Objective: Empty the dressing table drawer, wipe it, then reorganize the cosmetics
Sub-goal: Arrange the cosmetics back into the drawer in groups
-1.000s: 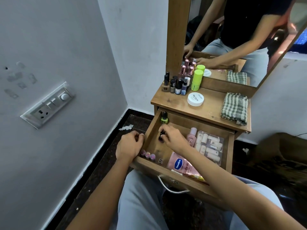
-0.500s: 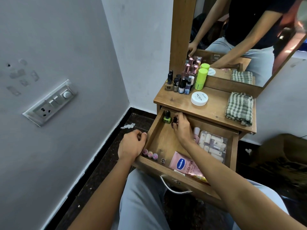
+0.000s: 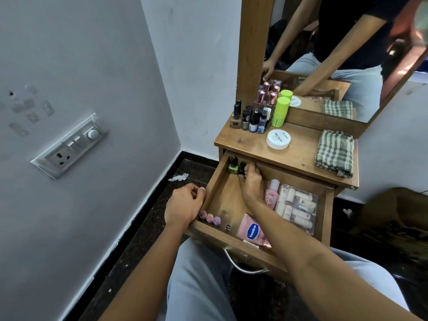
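R hand [image 3: 251,181] is deep in the open drawer [image 3: 228,198], at its back-L corner, fingertips pinched on a small dark nail-polish bottle [image 3: 242,169]. Bottle stands upright, long axis vertical, just beside a green nail-polish bottle [image 3: 232,165] that sits nearer the drawer's L wall; can't tell if the two touch. The dark bottle lies straight ahead of the R fingers, w/ the wrist over the drawer's middle. L hand [image 3: 185,202] is well apart from it, curled over the drawer's front-L corner and gripping the rim, prob. to steady it. So R is the working hand; L would have to cross the drawer's whole depth.

Next move turns on that tight spacing: set down or lifted out (can't tell which), the bottle should travel straight up/down so the green one isn't tipped.

Elsewhere in the drawer:
- front-L: three small round pots [image 3: 209,217]
- front: Vaseline tube [image 3: 251,230]
- middle: pink bottle [image 3: 272,194]
- R side: clear pouch of tubes [image 3: 297,208]

Above the drawer is the wooden bench [image 3: 301,149] w/ a bottle cluster [image 3: 252,117], white jar [image 3: 278,139] and checked cloth [image 3: 334,152], w/ a mirror [image 3: 347,54] behind. Below-L of the drawer is dark floor [image 3: 162,205], and further L a grey wall w/ switch panel [image 3: 69,144].
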Demonstrator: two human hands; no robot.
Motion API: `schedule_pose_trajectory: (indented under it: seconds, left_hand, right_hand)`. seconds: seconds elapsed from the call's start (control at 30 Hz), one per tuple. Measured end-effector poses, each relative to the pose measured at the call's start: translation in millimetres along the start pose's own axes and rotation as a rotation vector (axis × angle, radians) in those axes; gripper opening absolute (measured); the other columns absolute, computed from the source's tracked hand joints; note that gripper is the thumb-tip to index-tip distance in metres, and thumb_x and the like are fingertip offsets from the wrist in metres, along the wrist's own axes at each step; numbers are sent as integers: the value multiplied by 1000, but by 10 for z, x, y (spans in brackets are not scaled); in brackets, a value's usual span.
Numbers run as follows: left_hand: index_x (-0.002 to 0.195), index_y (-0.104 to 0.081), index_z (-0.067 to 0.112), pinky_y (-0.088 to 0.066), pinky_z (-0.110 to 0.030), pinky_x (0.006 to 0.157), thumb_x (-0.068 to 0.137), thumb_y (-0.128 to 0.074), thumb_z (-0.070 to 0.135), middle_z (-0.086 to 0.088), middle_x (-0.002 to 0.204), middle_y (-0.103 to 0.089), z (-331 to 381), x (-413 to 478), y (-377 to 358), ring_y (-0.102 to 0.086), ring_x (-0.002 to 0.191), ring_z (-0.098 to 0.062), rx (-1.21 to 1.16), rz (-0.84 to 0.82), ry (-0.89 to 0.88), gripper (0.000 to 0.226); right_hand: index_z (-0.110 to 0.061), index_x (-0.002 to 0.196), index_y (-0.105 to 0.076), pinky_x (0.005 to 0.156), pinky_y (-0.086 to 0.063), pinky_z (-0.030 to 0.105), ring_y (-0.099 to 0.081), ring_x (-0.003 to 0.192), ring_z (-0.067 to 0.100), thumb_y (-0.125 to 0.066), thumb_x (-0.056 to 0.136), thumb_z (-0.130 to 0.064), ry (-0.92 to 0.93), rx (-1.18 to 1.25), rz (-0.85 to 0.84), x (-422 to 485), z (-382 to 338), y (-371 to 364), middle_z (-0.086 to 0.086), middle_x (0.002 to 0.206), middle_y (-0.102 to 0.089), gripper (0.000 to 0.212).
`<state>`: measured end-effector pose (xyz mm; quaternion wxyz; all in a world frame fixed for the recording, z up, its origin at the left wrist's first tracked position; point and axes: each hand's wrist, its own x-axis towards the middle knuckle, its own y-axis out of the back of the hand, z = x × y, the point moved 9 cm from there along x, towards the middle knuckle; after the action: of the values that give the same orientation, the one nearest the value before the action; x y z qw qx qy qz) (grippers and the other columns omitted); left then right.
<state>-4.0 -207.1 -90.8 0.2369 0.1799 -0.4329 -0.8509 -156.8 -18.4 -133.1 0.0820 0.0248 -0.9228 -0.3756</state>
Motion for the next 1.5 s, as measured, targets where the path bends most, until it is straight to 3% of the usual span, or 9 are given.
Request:
schedule_pose_trajectory:
  seconds: [0.23,0.37,0.53,0.63,0.8,0.93,1.13,1.3,1.5]
  left_hand:
    - [92,-67,24,-44,-27,58,95,-50,47,7,74,-65,-3,7,-6,-61,68,-10,-2,-3,-1,29]
    - [94,-67,23,-41,-25,55,96,-50,46,8,74,-64,6,-4,-4,-60,67,-8,4,2,-8,29]
    - [98,-67,24,-38,-24,51,97,-49,47,7,74,-64,6,-18,-17,-59,65,-7,30,0,-27,29]
    - [95,-67,24,-39,-25,53,96,-49,47,7,74,-66,-6,-14,-20,-60,65,-8,12,-8,-10,30]
    - [91,-67,22,-38,-25,52,96,-50,46,9,70,-63,17,-21,-7,-59,63,-7,17,-5,-10,30]
    - [91,-67,24,-39,-25,54,96,-50,46,9,71,-63,11,-17,-10,-59,65,-6,15,-6,-11,28]
    - [89,-66,24,-41,-26,56,96,-50,46,9,69,-63,-10,-4,-31,-59,64,-7,9,-7,-11,28]
    - [91,-66,24,-43,-27,58,95,-50,47,9,73,-64,-10,18,-30,-60,67,-9,16,-11,-6,29]
    - [93,-67,23,-39,-25,53,96,-49,47,8,71,-64,6,0,-24,-59,64,-7,14,-11,-5,30]
  right_hand:
    - [-7,111,-53,81,-46,30,-58,98,24,-61,89,-5,1,20,23,-9,-9,6,12,110,-58,24]
    - [-11,102,-53,82,-52,40,-58,88,21,-61,81,5,-60,141,92,-179,58,92,8,103,-55,28]
    - [-13,102,-55,71,-47,18,-53,86,7,-59,86,-5,454,53,60,-423,-588,409,-1,100,-53,18]
    - [-4,102,-59,67,-48,20,-55,82,13,-56,86,-1,715,-65,194,-221,-1080,783,7,98,-57,16]
    - [-3,110,-60,84,-30,12,-51,101,20,-51,87,2,473,-8,443,599,-1176,1515,10,108,-59,26]
    - [-8,119,-59,88,-36,30,-43,111,29,-48,91,-4,340,-160,385,1153,-1053,1699,10,116,-59,30]
    - [-6,114,-61,93,-36,40,-40,111,36,-49,88,1,364,-282,206,1466,-961,1687,15,112,-60,29]
    - [-7,107,-64,83,-36,28,-45,105,28,-52,89,-8,515,-179,236,1222,-1005,1645,9,101,-64,22]
    - [-8,116,-64,91,-42,40,-43,108,29,-61,86,-13,516,-254,94,1173,-944,1354,10,105,-62,30]
